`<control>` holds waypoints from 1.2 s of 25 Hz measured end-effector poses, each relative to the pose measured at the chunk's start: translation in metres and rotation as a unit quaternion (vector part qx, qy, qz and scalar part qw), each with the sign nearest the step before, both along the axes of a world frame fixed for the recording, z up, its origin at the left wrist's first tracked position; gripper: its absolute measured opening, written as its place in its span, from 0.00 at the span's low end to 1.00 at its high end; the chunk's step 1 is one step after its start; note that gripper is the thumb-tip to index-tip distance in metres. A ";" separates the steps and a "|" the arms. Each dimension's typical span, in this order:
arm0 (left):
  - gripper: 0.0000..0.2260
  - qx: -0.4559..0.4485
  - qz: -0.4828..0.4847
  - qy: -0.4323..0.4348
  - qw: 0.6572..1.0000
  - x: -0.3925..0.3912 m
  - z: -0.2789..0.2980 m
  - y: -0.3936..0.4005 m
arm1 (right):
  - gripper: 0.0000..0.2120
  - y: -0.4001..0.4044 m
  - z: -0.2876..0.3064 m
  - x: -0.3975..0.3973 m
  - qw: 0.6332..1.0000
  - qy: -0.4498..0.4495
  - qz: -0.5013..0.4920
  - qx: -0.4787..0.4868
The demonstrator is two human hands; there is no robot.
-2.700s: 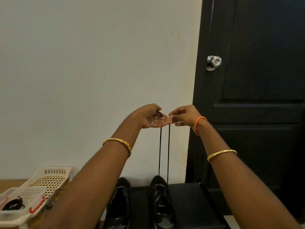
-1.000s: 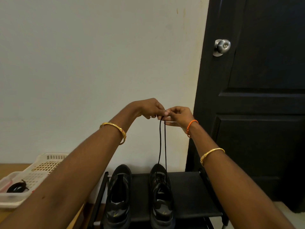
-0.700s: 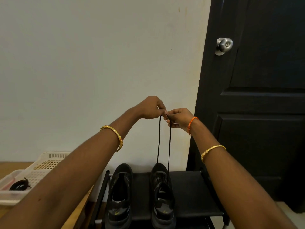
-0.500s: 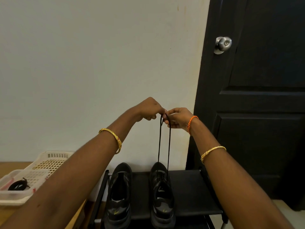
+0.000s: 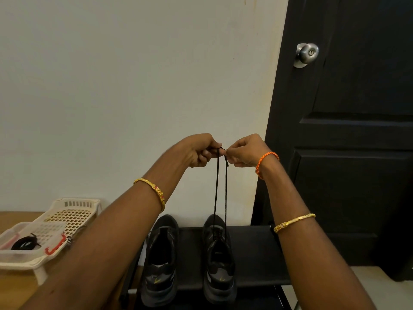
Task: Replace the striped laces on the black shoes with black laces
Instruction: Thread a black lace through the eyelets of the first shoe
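Two black shoes stand side by side on a black shoe rack point(image 5: 254, 253), toes to the wall: the left shoe point(image 5: 161, 260) and the right shoe point(image 5: 220, 260). A black lace point(image 5: 216, 191) runs up from the right shoe's eyelets in two taut strands. My left hand point(image 5: 199, 151) and my right hand point(image 5: 243, 151) are raised together above the shoe, and each pinches one end of the lace at the top. The left shoe shows no lace. A coiled black lace point(image 5: 24, 243) lies in a clear box at the left.
A white plastic basket point(image 5: 73, 211) and a clear box with red clips point(image 5: 33, 242) sit on a wooden surface at the left. A black door point(image 5: 357, 130) with a metal knob point(image 5: 307, 53) stands on the right, and a pale wall behind.
Both hands stayed together holding the lace ends and dropped slightly from their height 2.7 s ago. The fingers have shifted on the ends. The shoes have not moved.
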State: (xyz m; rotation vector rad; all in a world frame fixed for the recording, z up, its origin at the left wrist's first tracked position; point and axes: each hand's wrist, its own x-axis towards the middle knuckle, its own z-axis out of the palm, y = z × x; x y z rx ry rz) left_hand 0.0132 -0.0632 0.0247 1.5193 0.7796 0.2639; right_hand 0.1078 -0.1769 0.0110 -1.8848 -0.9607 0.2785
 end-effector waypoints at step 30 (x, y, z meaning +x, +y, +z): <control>0.09 0.328 0.176 -0.101 0.923 -0.022 -0.158 0.033 | 0.07 -0.041 -0.121 0.059 0.878 0.227 -0.180 0.382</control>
